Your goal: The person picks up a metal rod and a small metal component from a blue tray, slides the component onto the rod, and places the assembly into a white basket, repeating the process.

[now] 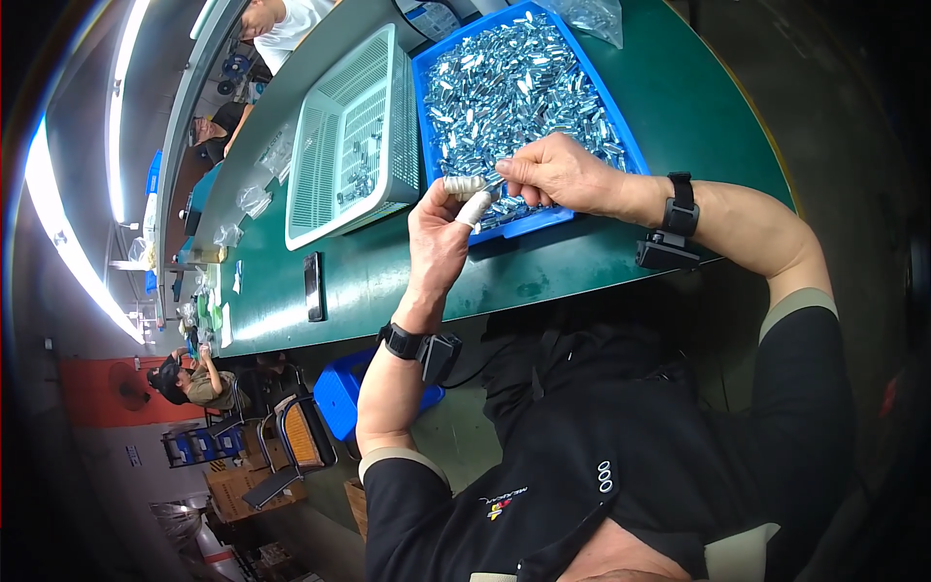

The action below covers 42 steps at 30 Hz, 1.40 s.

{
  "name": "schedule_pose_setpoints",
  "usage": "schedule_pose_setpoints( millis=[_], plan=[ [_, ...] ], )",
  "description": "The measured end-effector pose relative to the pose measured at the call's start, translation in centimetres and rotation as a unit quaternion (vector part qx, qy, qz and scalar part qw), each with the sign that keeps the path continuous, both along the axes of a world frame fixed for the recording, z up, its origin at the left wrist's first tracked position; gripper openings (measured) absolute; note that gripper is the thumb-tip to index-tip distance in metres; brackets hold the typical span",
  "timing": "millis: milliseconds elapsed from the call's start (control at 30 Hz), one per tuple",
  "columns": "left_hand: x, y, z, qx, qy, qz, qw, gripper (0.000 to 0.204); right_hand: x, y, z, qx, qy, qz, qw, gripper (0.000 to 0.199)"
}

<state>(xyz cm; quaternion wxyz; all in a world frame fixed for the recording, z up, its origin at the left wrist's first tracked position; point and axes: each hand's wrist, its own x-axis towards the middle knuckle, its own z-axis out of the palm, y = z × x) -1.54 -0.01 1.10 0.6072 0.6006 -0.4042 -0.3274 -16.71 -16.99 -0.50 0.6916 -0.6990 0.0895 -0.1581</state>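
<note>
My two hands meet over the near edge of a blue tray [524, 229] heaped with small shiny metal parts [514, 87]. The fingers of my left hand [441, 233] are pinched; its thumb and forefinger wear white wraps. My right hand [567, 177] pinches too, with thumb against curled fingers. A small silvery metal part [494, 182] shows between the fingertips of both hands. Its exact shape is partly hidden by the fingers. To the left of the tray stands a pale green plastic basket [401, 121] with a few similar metal parts [361, 175] inside.
A black phone [313, 287] lies on the green table [388, 276]. Clear plastic bags [254, 201] lie at the table's left side, another bag [592, 17] beyond the tray. A blue stool [339, 400] and a chair [301, 434] stand below left. Other people sit across and farther left.
</note>
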Motion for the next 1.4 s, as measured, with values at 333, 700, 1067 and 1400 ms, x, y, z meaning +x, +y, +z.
schedule_pose_setpoints(
  millis=[333, 700, 1067, 1400],
  plan=[
    [0.4, -1.1, 2.9, 0.031, -0.222, -0.002, 0.974, 0.017, 0.0, 0.3, -0.4, 0.037, -0.070, -0.069, 0.994, 0.023],
    [-0.8, -1.5, 1.7, 0.057, -0.063, -0.021, 0.996, 0.014, -0.4, -0.2, 0.0, 0.043, -0.018, -0.057, 0.997, 0.027],
    [-1.4, -1.2, 1.3, 0.034, -0.153, -0.008, 0.988, 0.015, -0.9, 0.4, 1.3, 0.023, 0.026, -0.050, 0.998, 0.049],
    [5.4, 0.8, 6.3, 0.037, -0.493, 0.140, 0.858, 0.020, -0.1, 0.1, 0.2, 0.082, -0.038, -0.110, 0.990, 0.048]
  ],
)
